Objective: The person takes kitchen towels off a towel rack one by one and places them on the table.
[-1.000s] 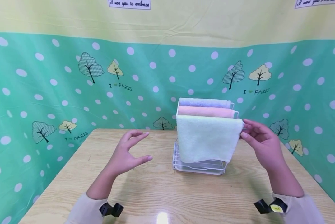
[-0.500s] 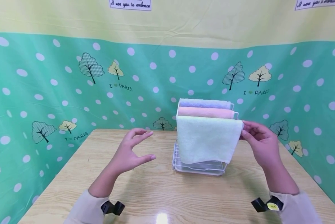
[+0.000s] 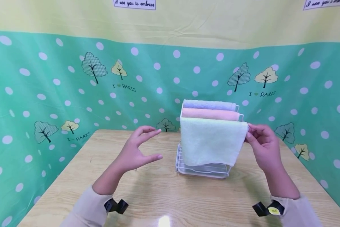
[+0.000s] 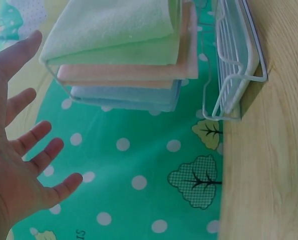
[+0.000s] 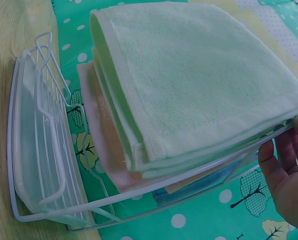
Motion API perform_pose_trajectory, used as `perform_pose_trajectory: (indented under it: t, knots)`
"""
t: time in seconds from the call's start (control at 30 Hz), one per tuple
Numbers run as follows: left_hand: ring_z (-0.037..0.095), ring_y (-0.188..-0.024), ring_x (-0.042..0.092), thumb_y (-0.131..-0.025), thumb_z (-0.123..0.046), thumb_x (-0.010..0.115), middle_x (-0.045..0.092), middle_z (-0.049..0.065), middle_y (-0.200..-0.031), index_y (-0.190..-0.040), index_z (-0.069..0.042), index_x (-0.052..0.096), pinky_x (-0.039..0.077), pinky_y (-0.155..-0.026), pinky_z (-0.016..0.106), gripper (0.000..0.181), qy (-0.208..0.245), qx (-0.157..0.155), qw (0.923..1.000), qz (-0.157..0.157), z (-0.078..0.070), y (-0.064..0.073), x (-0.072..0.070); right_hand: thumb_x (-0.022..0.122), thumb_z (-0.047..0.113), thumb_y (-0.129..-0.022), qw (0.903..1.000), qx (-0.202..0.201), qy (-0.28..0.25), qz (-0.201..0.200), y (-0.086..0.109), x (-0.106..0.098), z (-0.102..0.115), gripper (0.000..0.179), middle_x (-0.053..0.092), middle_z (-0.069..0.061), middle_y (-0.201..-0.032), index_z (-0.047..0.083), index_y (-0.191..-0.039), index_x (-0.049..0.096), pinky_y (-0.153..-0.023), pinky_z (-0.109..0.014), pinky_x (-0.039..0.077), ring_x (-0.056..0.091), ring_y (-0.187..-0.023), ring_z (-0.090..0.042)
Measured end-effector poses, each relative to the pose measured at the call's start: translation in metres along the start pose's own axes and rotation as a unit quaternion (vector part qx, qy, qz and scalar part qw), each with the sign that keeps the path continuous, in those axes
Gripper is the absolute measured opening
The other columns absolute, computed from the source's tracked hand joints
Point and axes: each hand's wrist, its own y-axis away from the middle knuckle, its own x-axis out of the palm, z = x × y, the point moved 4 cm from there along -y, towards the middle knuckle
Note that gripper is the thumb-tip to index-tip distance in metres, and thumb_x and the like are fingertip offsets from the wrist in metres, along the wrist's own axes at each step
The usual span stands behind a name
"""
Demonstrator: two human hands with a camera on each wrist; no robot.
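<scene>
While the pale green towel (image 3: 212, 142) drapes the white wire rack (image 3: 203, 172), head view shows me the right hand (image 3: 265, 146) pinching the towel's upper corner, seemingly steadying it | left wrist: left hand (image 4: 13, 167) spread, gripping nothing | right wrist: pink towel (image 5: 97, 135), blue towel (image 5: 194, 186) behind, presumably spaced apart for airing

A decent gap is left between the bare left hand (image 3: 135, 153) and the white wire rack (image 3: 202, 172), so that side could be used. The rack's right end is blocked by the bare right hand (image 3: 265, 146) gripping the pale green terry towel (image 3: 211, 142); just slim gaps are left behind it before the pink folded towel (image 3: 209, 114) and lavender folded towel (image 3: 209, 104).
</scene>
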Motion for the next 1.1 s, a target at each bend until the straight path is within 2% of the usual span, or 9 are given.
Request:
perform_pose_trajectory:
  t: [0.1,0.27,0.5,0.67,1.1]
  knots:
    - [0.023,-0.121,0.047,-0.071,-0.029,0.087,0.05,0.004,-0.133,-0.136,-0.017,0.059,0.042,-0.097,0.05,0.072,0.01,0.004,0.9999,0.0,-0.003,-0.005,-0.001,0.05,-0.018,-0.092,1.0,-0.006,-0.001,0.002,0.0,0.001,0.0,0.025,0.061,-0.009,-0.104,-0.013,-0.117,0.054,-0.078,-0.022,0.056,0.06,-0.086,-0.017]
    - [0.022,-0.121,0.048,-0.071,-0.026,0.088,0.051,0.003,-0.132,-0.135,-0.016,0.06,0.043,-0.098,0.049,0.071,0.023,0.02,0.9995,0.001,-0.01,-0.013,-0.002,0.051,-0.016,-0.093,0.9997,0.006,0.021,-0.008,0.0,0.001,0.0,0.025,0.061,-0.008,-0.104,-0.013,-0.118,0.053,-0.077,-0.022,0.056,0.06,-0.087,-0.016]
    - [0.018,-0.123,0.047,-0.071,-0.029,0.088,0.05,0.001,-0.134,-0.136,-0.02,0.06,0.043,-0.1,0.047,0.071,0.033,0.004,0.9994,0.013,-0.018,-0.025,-0.002,0.051,-0.014,-0.094,0.9992,0.016,0.032,-0.015,0.0,0.001,-0.001,0.025,0.061,-0.008,-0.105,-0.012,-0.118,0.053,-0.077,-0.021,0.056,0.06,-0.087,-0.016]
    - [0.017,-0.125,0.046,-0.071,-0.03,0.088,0.05,0.0,-0.135,-0.135,-0.021,0.06,0.042,-0.101,0.046,0.071,0.034,0.005,0.9993,0.014,-0.022,-0.033,0.0,0.05,-0.015,-0.094,0.9992,0.01,0.034,-0.018,-0.001,0.001,0.001,0.025,0.061,-0.008,-0.105,-0.013,-0.119,0.052,-0.078,-0.021,0.055,0.06,-0.088,-0.016]
    - [0.018,-0.123,0.048,-0.074,-0.021,0.087,0.052,0.0,-0.133,-0.133,-0.016,0.062,0.042,-0.102,0.045,0.065,0.065,0.011,0.9978,0.008,-0.028,-0.043,0.004,0.051,-0.012,-0.095,0.9988,0.023,0.042,-0.007,0.001,0.002,0.002,0.026,0.059,-0.007,-0.107,-0.01,-0.121,0.051,-0.078,-0.02,0.055,0.058,-0.089,-0.015]
